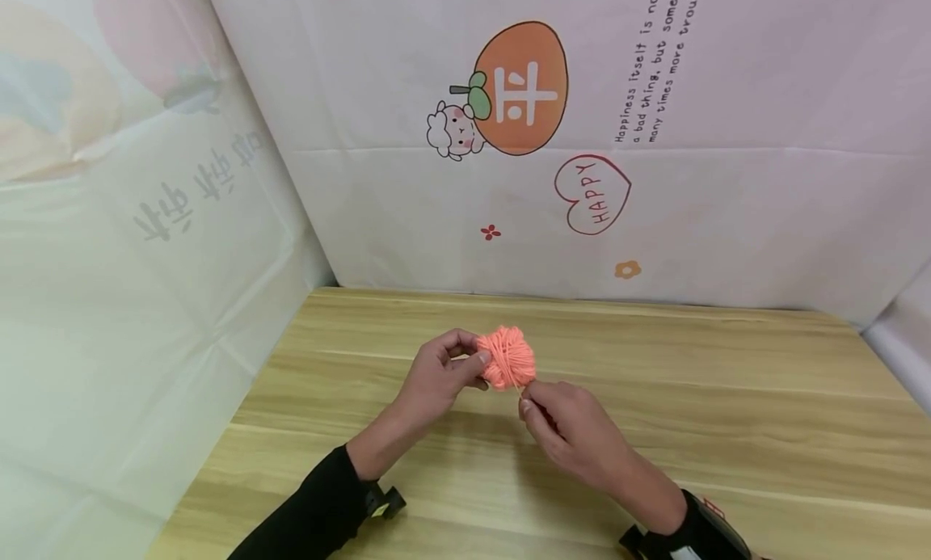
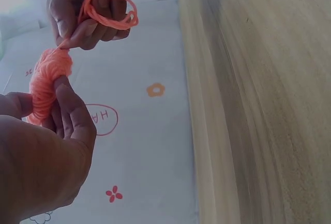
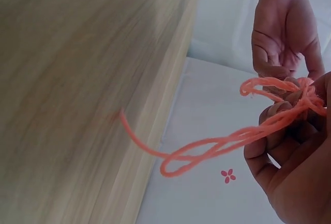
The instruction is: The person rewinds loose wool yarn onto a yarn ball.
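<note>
A small bundle of coral-pink yarn is held above the table by my left hand, thumb on the near face and fingers behind. Strands wrap around its middle. At the bundle's lower right, my right hand pinches a strand between thumb and fingertips. In the left wrist view, loose yarn loops hang over the right hand's curled fingers. From that hand, in the right wrist view, a long doubled strand trails out to a single free end. The bundle itself is hidden in the right wrist view.
Beneath both hands lies a wood-grain table. A white printed sheet stands along its back edge, and another pale sheet borders the left side. Black sleeves and wrist-worn cameras are over the table's front.
</note>
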Available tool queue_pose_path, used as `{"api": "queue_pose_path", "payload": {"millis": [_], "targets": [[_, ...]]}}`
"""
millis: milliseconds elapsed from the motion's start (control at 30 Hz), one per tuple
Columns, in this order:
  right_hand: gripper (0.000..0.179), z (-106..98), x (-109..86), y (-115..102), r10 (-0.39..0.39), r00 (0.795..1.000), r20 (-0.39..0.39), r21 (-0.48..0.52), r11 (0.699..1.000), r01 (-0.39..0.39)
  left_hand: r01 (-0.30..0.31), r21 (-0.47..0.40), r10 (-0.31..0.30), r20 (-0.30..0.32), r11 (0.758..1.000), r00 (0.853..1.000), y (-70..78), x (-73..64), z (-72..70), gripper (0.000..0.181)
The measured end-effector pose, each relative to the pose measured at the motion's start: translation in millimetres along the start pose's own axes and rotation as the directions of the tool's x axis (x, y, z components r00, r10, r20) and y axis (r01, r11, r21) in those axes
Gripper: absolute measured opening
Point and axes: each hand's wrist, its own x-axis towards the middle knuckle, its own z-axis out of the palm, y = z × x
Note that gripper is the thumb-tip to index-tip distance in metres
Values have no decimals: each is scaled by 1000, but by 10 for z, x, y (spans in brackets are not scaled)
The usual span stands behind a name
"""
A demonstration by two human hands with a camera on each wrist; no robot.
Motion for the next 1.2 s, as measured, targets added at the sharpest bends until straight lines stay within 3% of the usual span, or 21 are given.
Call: {"api": "queue_pose_path", "payload": {"millis": [200,367,633,800,967,1200], "targets": [[26,-8,-6,9,41,998,55,-3,999,-41,-67,-79,72,53,995,996,2,-2,-8,23],[21,-22,-14,23,79,993,90,1,997,-79,-99,-123,118,151,987,982,21,-26,2,22],[19,-28,-33,48,105,990,98,26,994,-108,-95,-152,143,346,984,927,26,-71,30,25],[9,-55,-35,61,92,993,74,15,996,-93,-37,-129,89,424,991,901,43,-106,49,22],[19,-103,-38,58,130,988,88,36,990,-134,26,-85,19,493,996,870,33,-124,52,22],[22,-130,-20,68,126,988,92,41,991,-130,-4,-4,6,578,1000,816,1,-101,32,17]]}}
